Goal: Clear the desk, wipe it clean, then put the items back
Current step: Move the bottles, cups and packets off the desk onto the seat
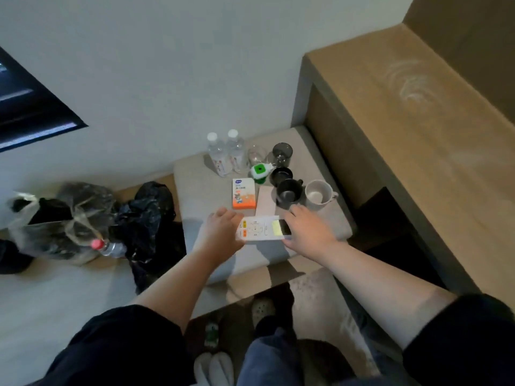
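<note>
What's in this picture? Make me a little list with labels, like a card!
Hands: left hand and right hand each hold an end of the white remote control
Drinks: two water bottles at the back of the grey bench
Cups: white mug, black cup
Box: orange-and-white box
Desk: wooden desk shows swirly streaks

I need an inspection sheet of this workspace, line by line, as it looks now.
Surface: grey low table, crowded; wooden desk shows wipe streaks.
Job's things: remote, two water bottles, orange box, black cups, white mug, green plug-in device.
Clutter: bags on floor.
Hands: left hand and right hand hold the remote's ends.
Cables: nothing seen.
Surroundings: white wall, slippers.
</note>
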A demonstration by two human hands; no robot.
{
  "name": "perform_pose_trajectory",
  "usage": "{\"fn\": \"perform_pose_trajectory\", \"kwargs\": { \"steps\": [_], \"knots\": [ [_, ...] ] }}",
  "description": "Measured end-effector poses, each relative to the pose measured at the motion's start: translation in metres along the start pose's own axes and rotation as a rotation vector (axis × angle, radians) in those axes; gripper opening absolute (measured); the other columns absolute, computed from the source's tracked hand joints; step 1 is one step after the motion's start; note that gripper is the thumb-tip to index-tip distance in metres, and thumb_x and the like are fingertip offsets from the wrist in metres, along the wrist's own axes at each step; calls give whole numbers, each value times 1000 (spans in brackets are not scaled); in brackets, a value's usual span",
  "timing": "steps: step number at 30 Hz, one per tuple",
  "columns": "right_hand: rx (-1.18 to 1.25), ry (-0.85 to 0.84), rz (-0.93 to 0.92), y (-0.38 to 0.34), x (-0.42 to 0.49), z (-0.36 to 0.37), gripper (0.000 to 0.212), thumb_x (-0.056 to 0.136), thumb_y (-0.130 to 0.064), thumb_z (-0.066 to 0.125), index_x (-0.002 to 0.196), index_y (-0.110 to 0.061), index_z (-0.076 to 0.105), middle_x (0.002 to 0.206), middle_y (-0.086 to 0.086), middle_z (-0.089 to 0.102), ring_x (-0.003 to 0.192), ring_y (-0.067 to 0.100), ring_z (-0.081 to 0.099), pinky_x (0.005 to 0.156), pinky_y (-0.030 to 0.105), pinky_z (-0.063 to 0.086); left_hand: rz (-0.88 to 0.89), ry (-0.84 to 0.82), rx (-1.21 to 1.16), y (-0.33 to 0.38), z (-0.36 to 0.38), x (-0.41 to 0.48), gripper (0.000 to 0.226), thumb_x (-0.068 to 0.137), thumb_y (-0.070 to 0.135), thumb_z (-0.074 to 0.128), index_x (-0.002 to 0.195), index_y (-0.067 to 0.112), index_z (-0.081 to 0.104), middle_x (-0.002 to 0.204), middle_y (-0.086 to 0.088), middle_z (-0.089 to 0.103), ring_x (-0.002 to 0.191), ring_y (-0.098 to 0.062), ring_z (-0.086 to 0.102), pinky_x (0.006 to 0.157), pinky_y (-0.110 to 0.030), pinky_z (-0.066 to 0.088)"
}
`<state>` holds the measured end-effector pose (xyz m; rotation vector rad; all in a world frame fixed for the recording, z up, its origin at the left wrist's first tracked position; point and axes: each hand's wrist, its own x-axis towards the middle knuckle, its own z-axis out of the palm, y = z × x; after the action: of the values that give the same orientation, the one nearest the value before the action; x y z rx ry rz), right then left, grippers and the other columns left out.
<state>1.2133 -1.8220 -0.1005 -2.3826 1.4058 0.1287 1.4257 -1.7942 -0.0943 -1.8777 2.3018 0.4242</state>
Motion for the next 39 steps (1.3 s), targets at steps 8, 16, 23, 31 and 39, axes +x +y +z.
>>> {"fn": "perform_pose_trajectory", "kwargs": {
  "steps": [8, 16, 23, 31, 39],
  "knots": [
    [-67, -121, -16, -23, 119, 81, 51, 84, -34, 63, 129, -16, 48, 122, 4, 55, 110, 23, 52, 92, 36, 45, -7, -83, 44, -108, 82, 60, 52, 92, 45, 57, 135, 19, 46, 130, 0, 54, 122, -21, 44, 96, -32, 39],
    [-66, -117, 1, -14, 183, 178, 51, 86, -37, 60, 130, -15, 45, 126, 5, 54, 112, 25, 51, 92, 34, 37, -29, -113, 122, -156, 175, 116, 49, 94, 32, 54, 138, 15, 44, 132, -3, 52, 121, -25, 47, 98, -32, 35],
    [-17, -75, 88, -12, 211, 221, 41, 80, -24, 67, 116, -8, 56, 112, 12, 60, 104, 34, 55, 83, 40, 39, -134, 4, 38, -168, 216, 133, 46, 46, 10, 87, 87, 9, 66, 79, -7, 62, 70, -32, 60, 51, -33, 44],
    [40, 33, 152, -14, 196, 208, 36, 86, -29, 65, 116, -10, 58, 119, 9, 58, 107, 29, 53, 87, 39, 43, -129, -56, -87, -150, 199, 133, 65, 94, 35, 58, 149, 13, 32, 148, -7, 39, 137, -27, 34, 110, -39, 29],
    [-12, 89, 301, -10, 173, 121, 61, 92, -30, 49, 145, -6, 32, 153, 18, 27, 142, 35, 23, 115, 51, 20, -26, 52, -70, -98, 116, 132, 65, 102, 34, 39, 157, 15, 10, 164, -10, 8, 151, -29, 4, 120, -46, 3]
  ]
}}
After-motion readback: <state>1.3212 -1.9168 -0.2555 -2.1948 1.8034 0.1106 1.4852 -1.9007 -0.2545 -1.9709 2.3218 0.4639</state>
